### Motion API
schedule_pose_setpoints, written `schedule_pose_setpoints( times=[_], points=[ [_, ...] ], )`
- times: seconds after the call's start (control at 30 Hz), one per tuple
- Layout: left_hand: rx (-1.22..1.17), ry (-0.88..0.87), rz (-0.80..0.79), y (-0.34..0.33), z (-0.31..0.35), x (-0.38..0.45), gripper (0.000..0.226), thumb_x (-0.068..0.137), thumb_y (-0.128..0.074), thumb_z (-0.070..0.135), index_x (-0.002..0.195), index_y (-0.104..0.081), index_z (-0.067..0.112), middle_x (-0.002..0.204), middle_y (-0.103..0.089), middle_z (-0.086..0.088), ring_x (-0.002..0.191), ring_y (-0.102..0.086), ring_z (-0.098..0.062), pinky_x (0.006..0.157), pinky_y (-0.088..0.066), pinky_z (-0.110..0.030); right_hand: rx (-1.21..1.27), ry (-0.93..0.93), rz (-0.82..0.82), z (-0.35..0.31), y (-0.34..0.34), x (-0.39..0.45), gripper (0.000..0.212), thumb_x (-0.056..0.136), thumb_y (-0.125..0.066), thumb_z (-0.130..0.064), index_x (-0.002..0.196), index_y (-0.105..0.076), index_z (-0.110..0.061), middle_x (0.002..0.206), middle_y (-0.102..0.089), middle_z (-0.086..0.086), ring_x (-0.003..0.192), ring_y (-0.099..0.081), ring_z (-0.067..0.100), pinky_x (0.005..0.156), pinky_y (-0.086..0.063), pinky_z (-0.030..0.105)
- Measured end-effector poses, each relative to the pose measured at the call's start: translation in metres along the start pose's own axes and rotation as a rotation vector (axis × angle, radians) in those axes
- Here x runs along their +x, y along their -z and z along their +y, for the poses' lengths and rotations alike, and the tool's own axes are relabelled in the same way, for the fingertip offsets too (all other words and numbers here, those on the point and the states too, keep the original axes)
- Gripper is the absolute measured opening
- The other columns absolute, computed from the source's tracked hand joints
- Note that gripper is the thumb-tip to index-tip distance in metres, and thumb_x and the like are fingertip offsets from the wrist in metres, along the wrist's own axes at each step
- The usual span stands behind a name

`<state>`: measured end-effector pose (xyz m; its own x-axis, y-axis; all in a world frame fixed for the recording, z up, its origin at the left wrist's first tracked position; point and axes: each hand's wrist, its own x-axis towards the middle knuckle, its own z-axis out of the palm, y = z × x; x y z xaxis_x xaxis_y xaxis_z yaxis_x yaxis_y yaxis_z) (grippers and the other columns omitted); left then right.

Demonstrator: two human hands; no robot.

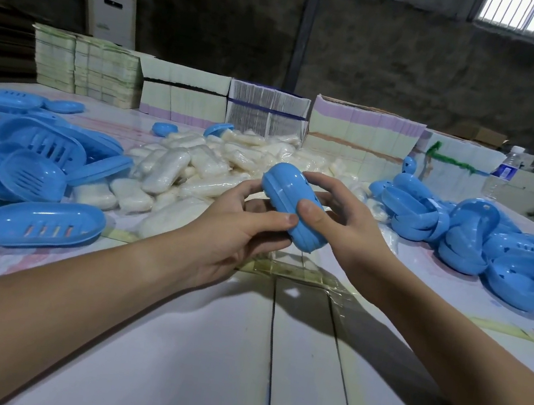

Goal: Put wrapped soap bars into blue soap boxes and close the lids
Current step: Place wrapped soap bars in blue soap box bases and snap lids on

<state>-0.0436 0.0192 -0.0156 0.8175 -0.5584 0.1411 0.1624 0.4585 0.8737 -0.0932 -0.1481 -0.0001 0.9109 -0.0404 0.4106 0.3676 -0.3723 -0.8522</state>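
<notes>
Blue plastic soap box [288, 202], lid closed, held above the table [294, 380] at centre, tilted with one end pointing far-left. Left hand [237, 229] grips its near-left side, thumb pressed on the seam; right hand [333, 212] grips the right side, thumb on top, fingers curled over the far edge. Contents not visible. Wrapped soap bars [194, 170], white, heaped on the table just beyond the hands. Open box halves [38, 168], blue, slotted, piled at left; a second pile of blue halves [495, 243] at right. Stacked flat cartons [356, 129] along the far edge. Water bottle [503, 173], far right, probably upright.
</notes>
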Motion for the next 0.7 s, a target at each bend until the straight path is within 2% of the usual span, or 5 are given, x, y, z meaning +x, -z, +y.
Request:
schedule_pose_setpoints(
  times=[0.13,0.37,0.5,0.6,0.7],
  points=[
    [0.015,0.007,-0.004,0.0011,0.0007,-0.0002,0.057,0.083,-0.069,-0.009,0.135,-0.053,0.01,0.124,-0.067,-0.023,0.108,-0.071,-0.035,0.086,-0.061,-0.041,-0.005,-0.013,-0.02,0.0013,0.0004,-0.0001,0.05,0.079,-0.066,-0.044,0.128,-0.056,-0.037,0.119,-0.062,0.002,0.097,-0.067,0.02,0.082,-0.057,0.028],
    [0.034,-0.002,-0.026,0.0017,0.0014,-0.0003,0.059,0.084,-0.068,-0.007,0.137,-0.052,0.011,0.123,-0.069,-0.019,0.107,-0.071,-0.033,0.09,-0.059,-0.041,-0.021,0.009,-0.023,0.0012,-0.0012,-0.0005,0.043,0.084,-0.066,-0.041,0.125,-0.056,-0.041,0.116,-0.061,0.003,0.095,-0.066,0.02,0.079,-0.055,0.023],
    [0.026,0.0,-0.014,0.0029,0.0017,-0.0001,0.06,0.083,-0.07,-0.007,0.137,-0.051,0.011,0.123,-0.069,-0.019,0.105,-0.072,-0.032,0.087,-0.06,-0.04,-0.026,0.001,-0.002,0.0025,-0.0032,0.0006,0.042,0.092,-0.063,-0.031,0.131,-0.05,-0.04,0.103,-0.059,-0.005,0.08,-0.065,0.006,0.071,-0.053,0.018],
    [0.013,0.001,-0.003,0.0022,0.0019,-0.0002,0.058,0.083,-0.07,-0.006,0.136,-0.052,0.01,0.12,-0.07,-0.02,0.103,-0.073,-0.031,0.084,-0.061,-0.039,-0.07,0.008,-0.027,0.0014,-0.0055,0.0006,0.035,0.092,-0.057,-0.04,0.127,-0.052,-0.042,0.11,-0.06,0.0,0.09,-0.066,0.016,0.077,-0.055,0.021],
    [0.006,0.013,-0.005,0.0027,0.005,0.0008,0.06,0.082,-0.07,-0.004,0.137,-0.051,0.008,0.123,-0.068,-0.022,0.105,-0.072,-0.031,0.083,-0.062,-0.038,0.009,-0.031,-0.056,0.0005,-0.0025,0.0019,0.047,0.083,-0.055,-0.049,0.127,-0.055,-0.034,0.111,-0.065,0.003,0.094,-0.067,0.014,0.081,-0.055,0.025]
  ],
)
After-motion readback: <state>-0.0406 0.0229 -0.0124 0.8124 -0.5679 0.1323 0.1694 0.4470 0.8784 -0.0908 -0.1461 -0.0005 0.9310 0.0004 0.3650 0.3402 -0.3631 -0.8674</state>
